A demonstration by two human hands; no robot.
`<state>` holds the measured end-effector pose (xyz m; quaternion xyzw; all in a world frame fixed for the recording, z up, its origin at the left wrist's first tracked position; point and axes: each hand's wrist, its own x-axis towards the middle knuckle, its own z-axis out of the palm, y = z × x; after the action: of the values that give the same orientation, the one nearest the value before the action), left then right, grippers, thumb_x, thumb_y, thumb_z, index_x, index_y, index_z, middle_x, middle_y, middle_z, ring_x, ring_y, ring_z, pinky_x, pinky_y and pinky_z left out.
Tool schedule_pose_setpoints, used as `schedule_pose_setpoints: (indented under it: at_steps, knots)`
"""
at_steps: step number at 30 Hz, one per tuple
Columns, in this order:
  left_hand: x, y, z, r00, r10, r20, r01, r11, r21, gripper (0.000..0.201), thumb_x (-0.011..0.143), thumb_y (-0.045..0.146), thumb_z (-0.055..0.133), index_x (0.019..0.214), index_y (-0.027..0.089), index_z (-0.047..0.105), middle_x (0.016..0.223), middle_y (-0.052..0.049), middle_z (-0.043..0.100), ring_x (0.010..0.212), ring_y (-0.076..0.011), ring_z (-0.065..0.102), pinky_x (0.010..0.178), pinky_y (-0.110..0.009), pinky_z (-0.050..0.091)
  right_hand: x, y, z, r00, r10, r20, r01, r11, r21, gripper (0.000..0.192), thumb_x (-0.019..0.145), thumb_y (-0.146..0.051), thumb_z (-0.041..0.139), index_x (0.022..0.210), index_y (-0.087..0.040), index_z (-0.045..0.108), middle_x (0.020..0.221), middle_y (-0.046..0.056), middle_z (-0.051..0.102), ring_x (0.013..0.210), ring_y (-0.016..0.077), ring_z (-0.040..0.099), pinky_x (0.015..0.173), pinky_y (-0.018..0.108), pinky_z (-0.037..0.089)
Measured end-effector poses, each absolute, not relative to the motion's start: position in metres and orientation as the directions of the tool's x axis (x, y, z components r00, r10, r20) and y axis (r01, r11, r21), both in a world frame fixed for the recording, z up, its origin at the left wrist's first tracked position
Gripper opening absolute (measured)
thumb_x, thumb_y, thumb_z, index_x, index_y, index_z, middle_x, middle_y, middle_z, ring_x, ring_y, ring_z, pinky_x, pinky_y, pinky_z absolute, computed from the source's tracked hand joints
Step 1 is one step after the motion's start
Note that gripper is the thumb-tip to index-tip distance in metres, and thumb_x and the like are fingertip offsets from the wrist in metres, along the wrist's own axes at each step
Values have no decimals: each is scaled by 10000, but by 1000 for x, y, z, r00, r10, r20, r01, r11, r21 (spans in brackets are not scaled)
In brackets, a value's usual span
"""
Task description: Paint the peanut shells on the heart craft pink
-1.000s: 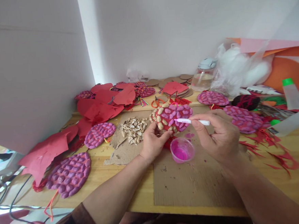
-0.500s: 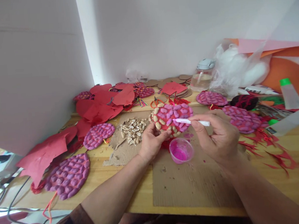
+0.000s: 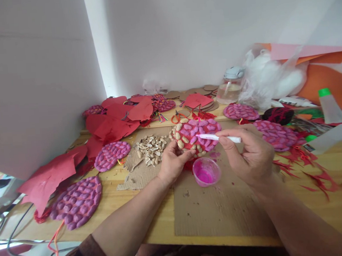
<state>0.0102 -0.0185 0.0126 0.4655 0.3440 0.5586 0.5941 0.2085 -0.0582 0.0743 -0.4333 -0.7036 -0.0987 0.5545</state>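
My left hand (image 3: 172, 161) grips the near edge of a red disc covered with peanut shells (image 3: 193, 135), tilted up above the table. Some of its shells are painted pink, others are bare tan. My right hand (image 3: 249, 153) holds a white brush (image 3: 218, 137) whose tip touches the disc's middle. A small clear cup of pink paint (image 3: 206, 171) stands on a cardboard sheet (image 3: 220, 206) just below the disc, between my hands.
A pile of loose peanut shells (image 3: 150, 147) lies left of the disc. Finished pink shell discs (image 3: 76, 201) (image 3: 112, 154) (image 3: 277, 134), red paper pieces (image 3: 112, 124), a water bottle (image 3: 229, 88), white plastic bags and glue bottles (image 3: 329, 105) crowd the wooden table. Cables hang at the left edge.
The brush tip has slid slightly left across the disc. Both hands and the disc stay almost where they were.
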Motion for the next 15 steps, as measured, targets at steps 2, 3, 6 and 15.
schedule_pose_setpoints:
  at_steps: [2,3,6,15]
  knots:
    - [10,-18,13,141,982,123,-341,-69,937,492,696,312,975,1098,183,722,1088,-77,814,935,-210,768,944,-397,627,208,-58,74,-18,506,862,723,602,-338,80,981,-267,721,1027,-246,783,872,20,778,849,213,709,766,384,489]
    - [10,-18,12,138,982,128,-345,-73,936,494,697,310,974,1103,185,722,1095,-77,814,942,-211,768,952,-399,624,208,-57,74,-22,501,865,731,599,-328,75,983,-268,717,1014,-241,780,862,21,778,841,215,711,761,386,485]
    - [10,-18,11,129,984,124,-354,-71,932,502,698,323,973,1105,192,709,1103,-78,816,952,-222,774,960,-417,625,209,-56,75,-16,479,878,754,583,-304,76,987,-270,709,985,-229,772,853,28,778,829,219,716,753,394,483]
    - [10,-17,13,159,984,80,-361,-18,933,514,633,358,1012,1033,197,731,1013,-69,829,866,-234,784,873,-431,661,208,-58,77,16,502,864,708,605,-364,85,995,-281,707,1021,-247,780,891,29,791,850,211,722,776,391,520]
